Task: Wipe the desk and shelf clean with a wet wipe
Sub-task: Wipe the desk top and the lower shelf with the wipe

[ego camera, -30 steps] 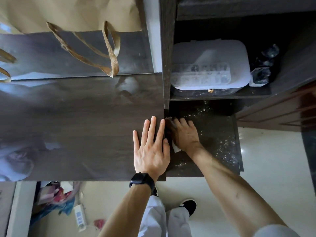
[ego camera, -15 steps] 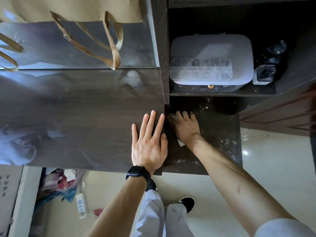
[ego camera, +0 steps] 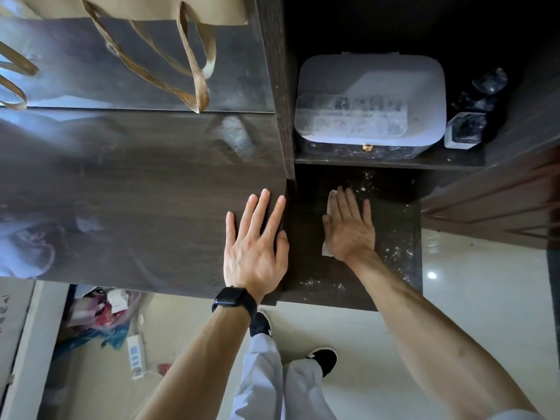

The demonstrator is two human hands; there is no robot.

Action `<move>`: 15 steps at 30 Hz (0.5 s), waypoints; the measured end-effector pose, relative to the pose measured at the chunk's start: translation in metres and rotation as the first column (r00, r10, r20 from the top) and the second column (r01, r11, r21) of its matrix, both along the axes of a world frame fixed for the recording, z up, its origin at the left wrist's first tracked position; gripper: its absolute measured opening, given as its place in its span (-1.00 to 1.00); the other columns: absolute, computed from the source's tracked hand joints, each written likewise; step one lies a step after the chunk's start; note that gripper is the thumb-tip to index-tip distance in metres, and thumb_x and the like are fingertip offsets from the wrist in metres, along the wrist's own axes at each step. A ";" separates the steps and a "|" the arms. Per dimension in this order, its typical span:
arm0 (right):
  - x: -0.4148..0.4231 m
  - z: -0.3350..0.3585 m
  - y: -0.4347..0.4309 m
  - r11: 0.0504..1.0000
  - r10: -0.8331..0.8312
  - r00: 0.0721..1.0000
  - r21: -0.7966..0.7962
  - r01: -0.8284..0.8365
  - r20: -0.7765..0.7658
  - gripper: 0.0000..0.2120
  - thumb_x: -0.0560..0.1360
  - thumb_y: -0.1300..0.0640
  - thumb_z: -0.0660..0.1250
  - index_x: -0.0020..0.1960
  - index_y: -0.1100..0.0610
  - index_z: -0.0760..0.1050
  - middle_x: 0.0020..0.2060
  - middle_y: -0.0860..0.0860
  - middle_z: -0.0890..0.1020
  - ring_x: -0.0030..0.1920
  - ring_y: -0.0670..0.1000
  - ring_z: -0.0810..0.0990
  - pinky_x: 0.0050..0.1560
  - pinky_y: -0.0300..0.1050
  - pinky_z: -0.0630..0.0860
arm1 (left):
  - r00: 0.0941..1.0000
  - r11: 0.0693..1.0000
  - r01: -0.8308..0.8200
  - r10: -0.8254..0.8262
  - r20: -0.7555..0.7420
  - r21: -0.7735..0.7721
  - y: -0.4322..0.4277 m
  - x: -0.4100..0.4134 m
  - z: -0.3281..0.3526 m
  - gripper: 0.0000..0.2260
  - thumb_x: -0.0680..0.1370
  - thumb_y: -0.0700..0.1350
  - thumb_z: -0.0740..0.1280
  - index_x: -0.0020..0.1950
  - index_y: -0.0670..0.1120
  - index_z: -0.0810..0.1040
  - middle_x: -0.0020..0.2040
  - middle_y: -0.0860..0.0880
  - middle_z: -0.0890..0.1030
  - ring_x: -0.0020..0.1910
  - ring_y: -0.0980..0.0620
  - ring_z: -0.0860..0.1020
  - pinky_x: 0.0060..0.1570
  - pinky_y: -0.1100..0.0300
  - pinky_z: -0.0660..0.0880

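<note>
R hand [ego camera: 348, 231] rightward (flat on wipe [ego camera: 326, 252])

One head-worn camera looks steeply down, close above the desk [ego camera: 136, 192].

A tan paper bag with woven ribbon handles [ego camera: 194, 65] stands at the back; a white rounded plastic box [ego camera: 369, 98] sits nearby.
</note>
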State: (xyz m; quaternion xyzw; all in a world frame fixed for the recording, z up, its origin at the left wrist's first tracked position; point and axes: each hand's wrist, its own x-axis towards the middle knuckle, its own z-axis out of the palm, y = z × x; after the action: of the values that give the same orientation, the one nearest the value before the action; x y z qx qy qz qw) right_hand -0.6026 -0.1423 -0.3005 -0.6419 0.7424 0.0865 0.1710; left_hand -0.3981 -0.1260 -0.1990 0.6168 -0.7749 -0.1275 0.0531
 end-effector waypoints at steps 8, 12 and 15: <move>0.010 -0.019 -0.026 1.000 0.017 0.999 -0.019 -0.016 0.043 -0.40 0.62 -0.16 -0.27 0.56 0.03 -0.37 0.55 -0.07 -0.33 0.52 -0.09 -0.38 0.51 0.13 -0.34 | 1.000 1.000 0.004 -0.004 0.007 -0.023 -0.001 0.001 -0.003 -0.48 0.63 0.04 0.07 0.61 0.16 0.11 0.64 0.07 0.08 0.62 0.06 -0.03 0.56 -0.17 0.00; -0.028 -0.023 -0.005 0.940 -0.341 0.940 -0.032 0.340 -0.013 -0.34 0.60 -0.21 -0.30 0.56 0.13 -0.37 0.57 0.05 -0.28 0.56 0.02 -0.31 0.54 0.16 -0.26 | 1.000 1.000 0.015 -0.014 0.025 -0.014 0.000 0.000 -0.002 -0.48 0.65 0.05 0.05 0.62 0.15 0.08 0.64 0.07 0.05 0.62 0.06 -0.06 0.57 -0.16 -0.06; -0.020 -0.016 0.013 0.934 -0.344 0.938 -0.082 0.347 0.052 -0.31 0.62 -0.21 -0.22 0.57 0.19 -0.29 0.58 0.12 -0.21 0.57 0.07 -0.24 0.55 0.15 -0.16 | 0.999 1.000 0.023 -0.022 0.031 -0.010 -0.001 0.001 -0.001 -0.48 0.64 0.04 0.05 0.62 0.14 0.07 0.64 0.06 0.05 0.62 0.05 -0.07 0.57 -0.16 -0.08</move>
State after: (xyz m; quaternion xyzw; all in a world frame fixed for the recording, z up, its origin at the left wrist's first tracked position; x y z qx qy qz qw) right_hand -0.6222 -0.1289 -0.3168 -0.5101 0.8434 0.0100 0.1682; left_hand -0.3969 -0.1267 -0.2003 0.6096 -0.7832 -0.1147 0.0429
